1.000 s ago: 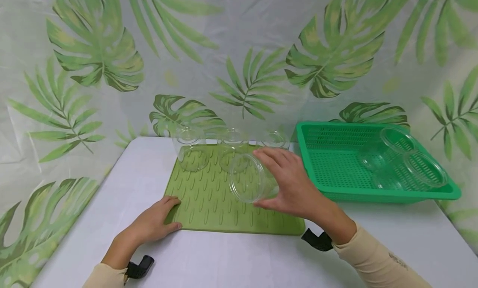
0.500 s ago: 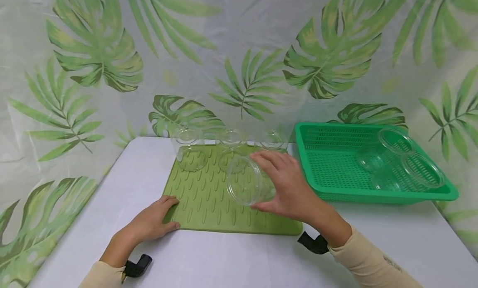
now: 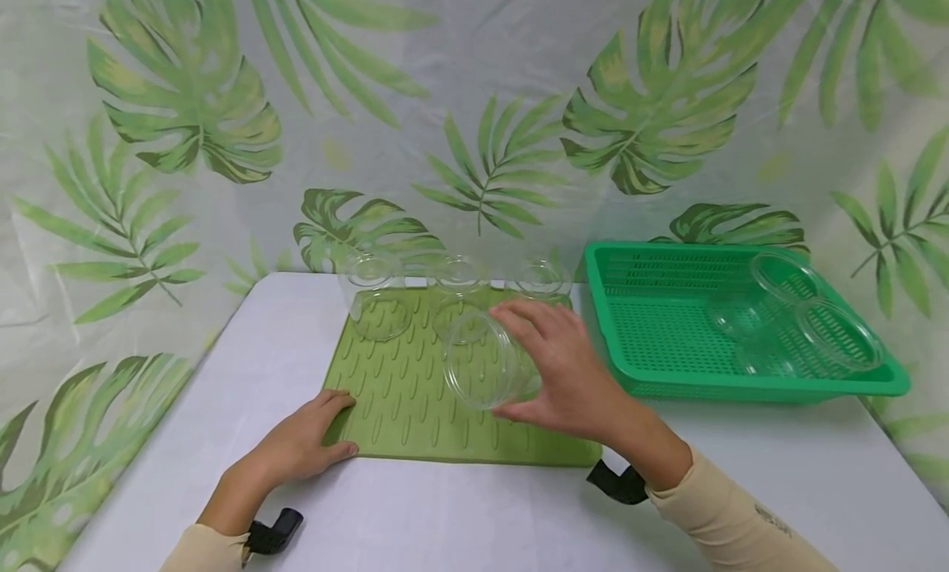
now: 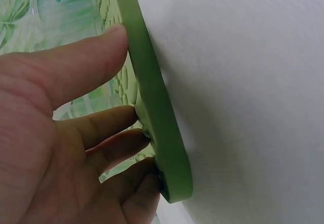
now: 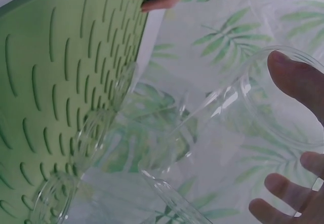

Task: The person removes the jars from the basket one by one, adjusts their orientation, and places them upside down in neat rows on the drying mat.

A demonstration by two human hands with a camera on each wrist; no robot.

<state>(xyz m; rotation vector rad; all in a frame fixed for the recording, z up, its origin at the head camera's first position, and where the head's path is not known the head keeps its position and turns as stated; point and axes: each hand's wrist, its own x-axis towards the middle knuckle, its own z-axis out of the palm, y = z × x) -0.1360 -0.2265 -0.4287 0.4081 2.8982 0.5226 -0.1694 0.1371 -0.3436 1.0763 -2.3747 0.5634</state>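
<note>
My right hand (image 3: 559,374) holds a clear plastic cup (image 3: 478,362) between thumb and fingers over the middle of the green ridged mat (image 3: 423,428). The cup is tilted, its wide mouth facing left; the right wrist view shows the thumb on the clear wall. Fingers and thumb of my left hand (image 3: 304,444) rest on the mat's front left corner, with the mat edge (image 4: 152,92) beside them in the left wrist view. Along the back of the mat stand three clear cups, mouth down: a left cup (image 3: 380,300), a middle cup (image 3: 454,277) and a right cup (image 3: 539,275).
A green perforated basket (image 3: 741,388) stands right of the mat. Two clear cups lie tilted in its right part, one nearer cup (image 3: 838,337) and one farther cup (image 3: 786,275). A leaf-printed sheet (image 3: 504,86) hangs behind the white table (image 3: 445,522).
My right hand has shifted slightly left and down with the cup, which has turned a little. The left hand stays on the mat corner. The other cups have not moved.
</note>
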